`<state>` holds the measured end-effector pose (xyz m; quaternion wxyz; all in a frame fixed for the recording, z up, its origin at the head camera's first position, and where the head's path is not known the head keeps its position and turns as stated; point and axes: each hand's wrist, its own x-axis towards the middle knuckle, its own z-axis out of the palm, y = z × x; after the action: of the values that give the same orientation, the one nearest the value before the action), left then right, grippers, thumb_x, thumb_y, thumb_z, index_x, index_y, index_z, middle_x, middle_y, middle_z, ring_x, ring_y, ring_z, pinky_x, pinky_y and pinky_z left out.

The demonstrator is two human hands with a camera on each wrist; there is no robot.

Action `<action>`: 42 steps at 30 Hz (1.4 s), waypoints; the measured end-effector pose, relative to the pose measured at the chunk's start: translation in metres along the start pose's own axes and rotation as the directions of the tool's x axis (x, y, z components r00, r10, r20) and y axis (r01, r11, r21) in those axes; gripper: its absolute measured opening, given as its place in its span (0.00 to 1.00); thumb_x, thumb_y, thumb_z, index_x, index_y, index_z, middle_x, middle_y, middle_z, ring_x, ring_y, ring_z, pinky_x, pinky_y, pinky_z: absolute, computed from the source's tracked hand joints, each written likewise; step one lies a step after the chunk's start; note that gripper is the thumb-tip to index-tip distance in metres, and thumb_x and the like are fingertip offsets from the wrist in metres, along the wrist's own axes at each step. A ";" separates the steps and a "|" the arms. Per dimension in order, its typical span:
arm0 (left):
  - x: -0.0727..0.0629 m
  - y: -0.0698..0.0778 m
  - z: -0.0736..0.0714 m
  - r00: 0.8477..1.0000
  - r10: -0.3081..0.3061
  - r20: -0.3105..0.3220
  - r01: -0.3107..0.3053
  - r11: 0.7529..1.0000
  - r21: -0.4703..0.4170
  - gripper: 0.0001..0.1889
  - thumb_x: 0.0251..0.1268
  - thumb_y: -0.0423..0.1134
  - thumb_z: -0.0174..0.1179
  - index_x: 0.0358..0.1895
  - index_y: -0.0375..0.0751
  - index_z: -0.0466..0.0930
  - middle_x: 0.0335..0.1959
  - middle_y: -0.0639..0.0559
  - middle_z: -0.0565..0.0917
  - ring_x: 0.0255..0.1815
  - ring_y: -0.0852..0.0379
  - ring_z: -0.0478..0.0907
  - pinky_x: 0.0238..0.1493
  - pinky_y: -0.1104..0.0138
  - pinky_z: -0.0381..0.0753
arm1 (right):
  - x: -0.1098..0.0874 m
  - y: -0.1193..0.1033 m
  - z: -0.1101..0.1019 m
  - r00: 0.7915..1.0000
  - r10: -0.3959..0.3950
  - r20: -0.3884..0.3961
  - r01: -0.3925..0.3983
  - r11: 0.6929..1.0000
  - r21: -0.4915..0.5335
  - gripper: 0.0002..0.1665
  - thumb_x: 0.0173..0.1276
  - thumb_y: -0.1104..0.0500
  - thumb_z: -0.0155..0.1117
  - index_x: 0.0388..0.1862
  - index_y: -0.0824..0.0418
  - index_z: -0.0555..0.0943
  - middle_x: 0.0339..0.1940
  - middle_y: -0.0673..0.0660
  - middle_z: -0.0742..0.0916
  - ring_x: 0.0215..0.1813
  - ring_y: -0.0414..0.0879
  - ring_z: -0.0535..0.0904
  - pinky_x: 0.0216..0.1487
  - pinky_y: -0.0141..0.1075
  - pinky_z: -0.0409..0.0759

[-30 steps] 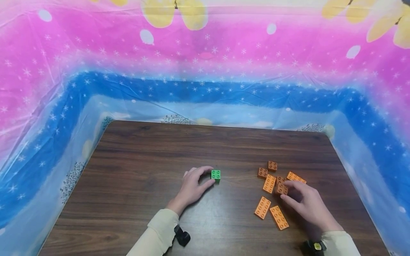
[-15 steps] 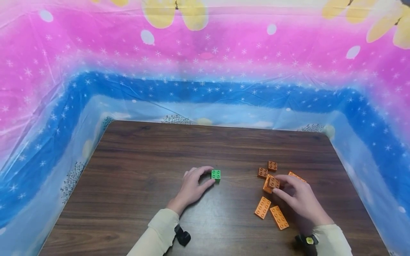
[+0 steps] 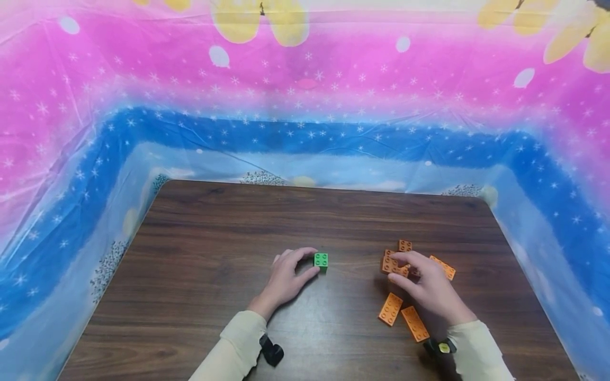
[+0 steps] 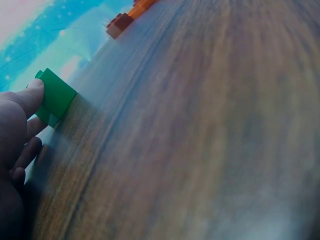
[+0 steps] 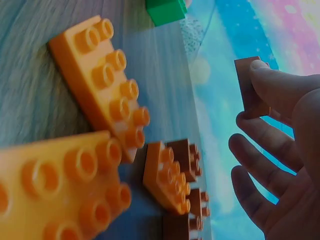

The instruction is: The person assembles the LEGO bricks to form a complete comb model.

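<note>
My left hand (image 3: 285, 278) pinches a green toy building brick (image 3: 321, 260) between thumb and fingers, mid-table. In the left wrist view that green brick (image 4: 57, 96) sits on the tabletop. To the right, my right hand (image 3: 431, 286) holds a small brown brick (image 3: 388, 265) by thumb and index finger. The right wrist view shows this brown brick (image 5: 251, 86) raised off the table, the other fingers spread loosely below it. Under and around the hand lie other brown bricks (image 5: 183, 159) and an orange brick (image 5: 166, 176), partly hidden in the head view.
Two long orange bricks (image 3: 391, 309) (image 3: 415, 324) lie nearer the front, and another orange brick (image 3: 443, 268) lies right of my hand. A brown brick (image 3: 405, 245) lies behind. The dark wooden table (image 3: 229, 227) is backed by a patterned cloth (image 3: 305, 137).
My right hand has lifted a brown brick from the pile and carried it leftward over the other bricks. My left hand and the green brick have stayed put.
</note>
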<state>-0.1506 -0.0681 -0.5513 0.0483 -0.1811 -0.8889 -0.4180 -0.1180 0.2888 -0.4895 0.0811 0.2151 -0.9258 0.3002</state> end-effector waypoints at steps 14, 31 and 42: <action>-0.001 0.001 0.001 1.000 0.001 -0.011 -0.001 1.000 0.004 0.21 0.71 0.49 0.70 0.64 0.52 0.83 0.59 0.57 0.87 0.57 0.54 0.79 0.57 0.53 0.71 | 0.022 -0.019 0.013 1.000 0.015 0.016 -0.017 0.996 0.088 0.23 0.71 0.53 0.76 0.63 0.53 0.84 0.52 0.49 0.88 0.51 0.51 0.86 0.47 0.53 0.85; -0.001 0.000 0.001 1.000 0.008 -0.021 -0.008 1.000 0.015 0.21 0.70 0.50 0.71 0.63 0.53 0.84 0.58 0.58 0.88 0.55 0.54 0.79 0.55 0.54 0.70 | 0.040 -0.034 0.037 0.998 -0.036 0.046 0.032 0.995 0.091 0.25 0.71 0.52 0.75 0.65 0.55 0.83 0.58 0.51 0.88 0.55 0.48 0.86 0.52 0.50 0.86; -0.001 0.001 0.000 1.000 0.005 -0.021 -0.005 1.000 0.019 0.21 0.70 0.49 0.71 0.63 0.52 0.84 0.58 0.57 0.88 0.56 0.54 0.80 0.56 0.53 0.71 | 0.051 -0.050 0.050 0.998 -0.042 0.051 0.036 0.994 0.105 0.26 0.72 0.51 0.74 0.65 0.57 0.83 0.60 0.53 0.88 0.56 0.50 0.86 0.53 0.49 0.87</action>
<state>-0.1493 -0.0675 -0.5509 0.0604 -0.1786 -0.8917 -0.4114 -0.1425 0.2049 -0.4895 0.0510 0.2450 -0.9064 0.3404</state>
